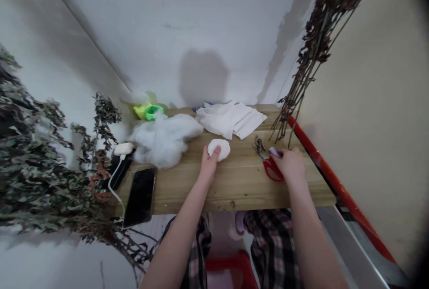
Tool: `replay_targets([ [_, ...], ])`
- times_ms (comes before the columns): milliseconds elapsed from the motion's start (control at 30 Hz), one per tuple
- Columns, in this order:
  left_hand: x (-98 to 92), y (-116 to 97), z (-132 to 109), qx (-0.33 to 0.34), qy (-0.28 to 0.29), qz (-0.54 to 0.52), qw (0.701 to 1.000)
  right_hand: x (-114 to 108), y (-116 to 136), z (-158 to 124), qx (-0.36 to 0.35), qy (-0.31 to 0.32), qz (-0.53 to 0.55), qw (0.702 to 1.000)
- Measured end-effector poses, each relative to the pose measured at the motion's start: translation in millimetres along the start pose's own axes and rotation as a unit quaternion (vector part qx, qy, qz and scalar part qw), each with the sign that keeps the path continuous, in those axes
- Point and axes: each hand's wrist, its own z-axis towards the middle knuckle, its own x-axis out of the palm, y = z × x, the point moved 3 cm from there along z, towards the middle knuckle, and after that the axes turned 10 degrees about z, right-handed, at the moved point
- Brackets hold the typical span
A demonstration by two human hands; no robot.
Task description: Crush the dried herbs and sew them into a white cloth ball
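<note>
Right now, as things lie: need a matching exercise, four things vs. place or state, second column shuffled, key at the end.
Things:
1. Left hand
2. Scissors
3. Phone
4. White sheets

Place or state:
A. Lying overlapped at the back of the tabletop, near the wall
B. Holding a round white pad
C. Red-handled, lying beside the right hand
D. Dark-screened, near the left front corner

Pairs: 1-B, 2-C, 3-D, 4-A
</note>
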Motion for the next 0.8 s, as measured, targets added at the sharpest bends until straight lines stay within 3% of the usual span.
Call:
replay_targets([
  [133, -1.4, 0.8, 1.7, 0.005, 0.003, 0.004, 1.0, -0.5, -3.7, 5.0, 0.035, -0.019, 0.127, 0.991],
  [200, -1.3, 0.0, 1.8, 0.005, 0.006, 0.003, 1.0, -2.3, -1.9, 7.3, 0.088, 0.001, 0.292, 0.952],
  [233, -0.9, -0.7, 1.4, 0.004, 0.008, 0.002, 1.0, -2.8, 2.0, 7.9, 0.116, 0.032, 0.393, 0.911],
  [333, 1.4, -2.8, -0.8, 0.0, 0.007, 0.001, 1.0, -6.9, 30.4, 7.6, 0.132, 0.176, 0.637, 0.739],
  [367, 2.4, -3.4, -2.0, 0.0, 0.004, 0.003, 1.0, -9.3, 41.7, 7.2, 0.13, 0.212, 0.672, 0.697],
  [433, 4.5, -4.3, -4.3, 0.002, -0.002, 0.009, 1.0, -12.3, 62.7, 6.6, 0.126, 0.261, 0.707, 0.645],
  [567, 7.3, -6.5, -6.4, -0.018, 0.007, -0.022, 1.0, -7.7, 90.5, 2.7, 0.092, 0.303, 0.719, 0.619],
  [667, 6.4, -12.1, -5.1, -0.06, 0.055, -0.1, 0.992, 2.2, 97.8, -5.3, 0.09, 0.32, 0.721, 0.608],
  [733, 4.2, -18.7, -4.8, -0.087, 0.105, -0.145, 0.98, 7.3, 99.2, -9.7, 0.09, 0.298, 0.724, 0.616],
  [800, 1.4, -26.6, -6.2, -0.102, 0.162, -0.183, 0.964, 9.5, 100.4, -11.7, 0.077, 0.257, 0.714, 0.647],
])
